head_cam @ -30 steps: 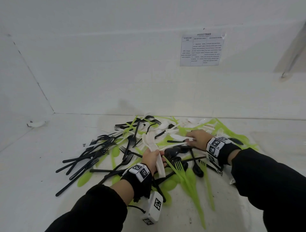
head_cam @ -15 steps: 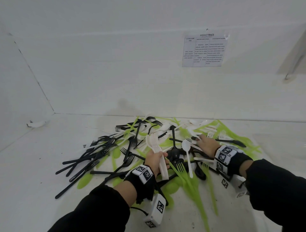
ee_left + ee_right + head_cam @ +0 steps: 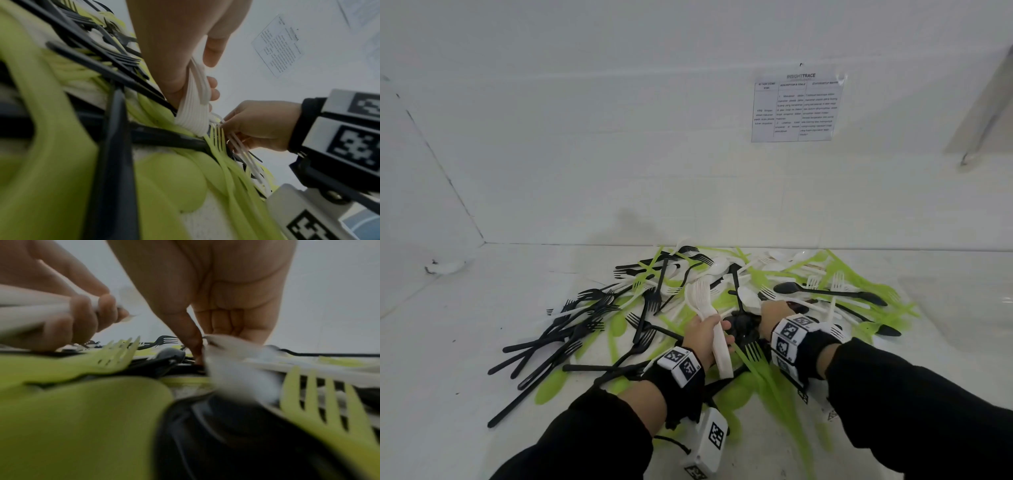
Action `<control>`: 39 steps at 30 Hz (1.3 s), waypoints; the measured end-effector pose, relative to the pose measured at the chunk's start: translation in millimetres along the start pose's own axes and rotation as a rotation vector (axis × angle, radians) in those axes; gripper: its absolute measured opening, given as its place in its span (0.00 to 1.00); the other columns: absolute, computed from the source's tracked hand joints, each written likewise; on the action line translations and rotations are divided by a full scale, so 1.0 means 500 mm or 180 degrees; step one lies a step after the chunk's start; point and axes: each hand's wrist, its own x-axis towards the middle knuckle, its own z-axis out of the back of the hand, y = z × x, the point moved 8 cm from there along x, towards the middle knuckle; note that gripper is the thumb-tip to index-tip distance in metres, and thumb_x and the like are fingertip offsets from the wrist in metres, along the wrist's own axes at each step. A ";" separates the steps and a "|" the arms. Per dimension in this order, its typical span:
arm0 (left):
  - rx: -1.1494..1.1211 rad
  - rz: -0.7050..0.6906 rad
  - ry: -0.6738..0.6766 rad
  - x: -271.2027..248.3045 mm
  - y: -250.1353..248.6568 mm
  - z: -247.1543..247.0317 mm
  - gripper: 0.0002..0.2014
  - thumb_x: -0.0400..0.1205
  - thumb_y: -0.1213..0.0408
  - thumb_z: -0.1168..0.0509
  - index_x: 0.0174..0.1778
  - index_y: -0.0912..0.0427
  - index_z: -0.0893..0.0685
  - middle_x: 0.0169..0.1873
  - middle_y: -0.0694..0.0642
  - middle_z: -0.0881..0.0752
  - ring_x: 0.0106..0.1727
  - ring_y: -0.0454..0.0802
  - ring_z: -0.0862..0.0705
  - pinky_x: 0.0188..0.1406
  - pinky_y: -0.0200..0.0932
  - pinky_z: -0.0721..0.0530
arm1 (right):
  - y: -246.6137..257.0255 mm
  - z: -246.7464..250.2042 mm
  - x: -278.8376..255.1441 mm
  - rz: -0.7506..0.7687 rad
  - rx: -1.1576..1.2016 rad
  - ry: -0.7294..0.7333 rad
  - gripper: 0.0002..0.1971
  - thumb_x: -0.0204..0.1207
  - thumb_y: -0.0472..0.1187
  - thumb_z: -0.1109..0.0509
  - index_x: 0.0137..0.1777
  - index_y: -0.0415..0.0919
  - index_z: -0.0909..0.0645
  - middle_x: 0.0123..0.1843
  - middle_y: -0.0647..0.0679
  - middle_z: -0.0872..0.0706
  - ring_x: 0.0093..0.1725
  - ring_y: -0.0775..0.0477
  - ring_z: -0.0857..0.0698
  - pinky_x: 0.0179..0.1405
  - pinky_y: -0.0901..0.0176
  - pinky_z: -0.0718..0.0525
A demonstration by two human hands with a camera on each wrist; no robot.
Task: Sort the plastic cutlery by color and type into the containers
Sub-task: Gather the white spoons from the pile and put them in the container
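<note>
In the head view, a mixed pile (image 3: 722, 308) of black, white and green cutlery is spread on the white floor near the wall (image 3: 619, 154); no containers are seen in any view. A bundle of white forks (image 3: 709, 318) is gripped by the left hand (image 3: 705, 337), its fingers curled round the handles, tines up and away from the pile, probably so that one sorted kind is kept together while more is collected. The right hand (image 3: 774, 313) is lowered into the middle of the pile, just beside the left, at a white spoon (image 3: 750, 296); its fingertips are hidden here by the cutlery. A printed sheet (image 3: 796, 108) is taped on the wall. In the left wrist view, the forks (image 3: 195, 104) are seen stacked closely against the palm of the left hand (image 3: 174, 48), with the fingers (image 3: 211, 84) wrapped round them, and the right hand (image 3: 261, 125) is reaching down among white handles over a green fork (image 3: 216, 141). In the right wrist view, the right hand (image 3: 216, 288) is pointed down with the fingers together, and one fingertip is pressed against a blurred white piece (image 3: 232, 363); whether this piece is already pinched cannot be told. The left hand (image 3: 68, 319) is seen holding its white handles to the side. It is judged that another white piece is being taken, and the sorting is at an early stage.
</note>
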 end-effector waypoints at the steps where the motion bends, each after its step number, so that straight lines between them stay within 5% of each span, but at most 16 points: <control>1: -0.0004 0.0015 -0.0018 0.004 0.001 0.004 0.05 0.87 0.70 0.47 0.45 0.61 0.30 0.31 0.59 0.24 0.24 0.52 0.28 0.27 0.43 0.28 | 0.000 0.012 0.002 -0.0036 0.0091 -0.0043 0.14 0.83 0.35 0.44 0.64 0.32 0.23 0.65 0.37 0.19 0.66 0.40 0.20 0.61 0.55 0.22; 5: -0.0078 0.0011 -0.0088 0.024 -0.002 0.016 0.06 0.88 0.65 0.47 0.48 0.61 0.28 0.36 0.59 0.24 0.27 0.53 0.26 0.28 0.45 0.25 | 0.020 0.054 0.015 0.0194 0.1312 -0.0275 0.08 0.84 0.37 0.46 0.46 0.37 0.27 0.54 0.37 0.16 0.50 0.42 0.20 0.50 0.53 0.24; 8: -0.0070 0.0044 -0.0040 0.034 -0.005 0.007 0.07 0.88 0.62 0.47 0.51 0.61 0.26 0.38 0.59 0.24 0.30 0.53 0.24 0.25 0.45 0.22 | 0.072 0.036 0.003 0.0377 0.1770 -0.0083 0.13 0.84 0.36 0.47 0.36 0.41 0.31 0.40 0.44 0.22 0.37 0.46 0.25 0.37 0.57 0.29; 10: -0.0102 0.0087 0.0066 0.040 -0.008 -0.011 0.12 0.88 0.59 0.47 0.62 0.62 0.27 0.47 0.62 0.19 0.41 0.58 0.17 0.36 0.49 0.17 | 0.106 0.013 -0.008 0.0480 0.1575 0.0011 0.12 0.84 0.38 0.49 0.39 0.40 0.30 0.42 0.43 0.23 0.45 0.44 0.24 0.44 0.57 0.29; 13: 0.0119 0.0054 -0.0078 0.053 -0.024 -0.016 0.17 0.87 0.60 0.46 0.70 0.62 0.32 0.65 0.65 0.21 0.64 0.66 0.20 0.58 0.59 0.19 | 0.134 -0.003 -0.013 0.0567 0.1363 -0.0100 0.14 0.85 0.38 0.51 0.53 0.32 0.25 0.59 0.33 0.21 0.58 0.37 0.21 0.51 0.55 0.27; 16: 0.0104 0.0044 -0.0034 0.089 -0.015 -0.013 0.20 0.83 0.59 0.41 0.68 0.65 0.30 0.64 0.69 0.20 0.63 0.67 0.19 0.61 0.62 0.19 | 0.130 0.001 -0.007 0.0520 0.1456 -0.0372 0.15 0.84 0.36 0.49 0.59 0.30 0.23 0.61 0.32 0.24 0.60 0.35 0.22 0.57 0.56 0.26; 19: 0.0235 -0.0254 -0.0108 0.101 -0.026 -0.011 0.12 0.86 0.66 0.45 0.64 0.62 0.25 0.62 0.71 0.19 0.61 0.68 0.18 0.63 0.68 0.21 | 0.115 0.007 0.011 0.0468 0.1818 -0.0419 0.14 0.81 0.35 0.43 0.59 0.33 0.19 0.58 0.37 0.17 0.58 0.38 0.19 0.49 0.61 0.27; 23: 0.0239 -0.0397 -0.0071 0.107 -0.042 -0.022 0.15 0.87 0.72 0.48 0.69 0.65 0.26 0.61 0.72 0.18 0.62 0.69 0.18 0.64 0.65 0.22 | 0.084 0.013 0.030 0.0317 0.2390 -0.0386 0.17 0.79 0.36 0.36 0.67 0.38 0.22 0.58 0.41 0.14 0.62 0.43 0.18 0.67 0.55 0.24; 30: 0.0577 -0.0335 -0.0096 0.136 -0.025 -0.032 0.15 0.86 0.71 0.46 0.68 0.67 0.24 0.63 0.70 0.18 0.63 0.67 0.19 0.66 0.64 0.23 | 0.081 0.015 0.038 0.0411 0.2192 -0.0365 0.14 0.79 0.37 0.38 0.61 0.43 0.16 0.55 0.42 0.12 0.58 0.42 0.16 0.52 0.62 0.23; 33: 0.0538 -0.0318 -0.0139 0.139 -0.025 -0.026 0.15 0.87 0.71 0.47 0.67 0.67 0.24 0.63 0.71 0.19 0.63 0.67 0.19 0.66 0.63 0.23 | 0.068 0.015 0.043 0.0192 0.2341 -0.0469 0.18 0.78 0.39 0.34 0.68 0.41 0.23 0.58 0.42 0.14 0.60 0.44 0.17 0.58 0.61 0.25; 39: 0.0589 -0.0244 0.0049 0.127 -0.031 -0.038 0.19 0.89 0.67 0.54 0.72 0.70 0.29 0.67 0.73 0.23 0.68 0.68 0.24 0.65 0.57 0.25 | 0.068 -0.005 0.068 0.0120 0.2559 -0.0241 0.13 0.77 0.40 0.33 0.59 0.38 0.19 0.54 0.40 0.12 0.57 0.41 0.15 0.61 0.53 0.19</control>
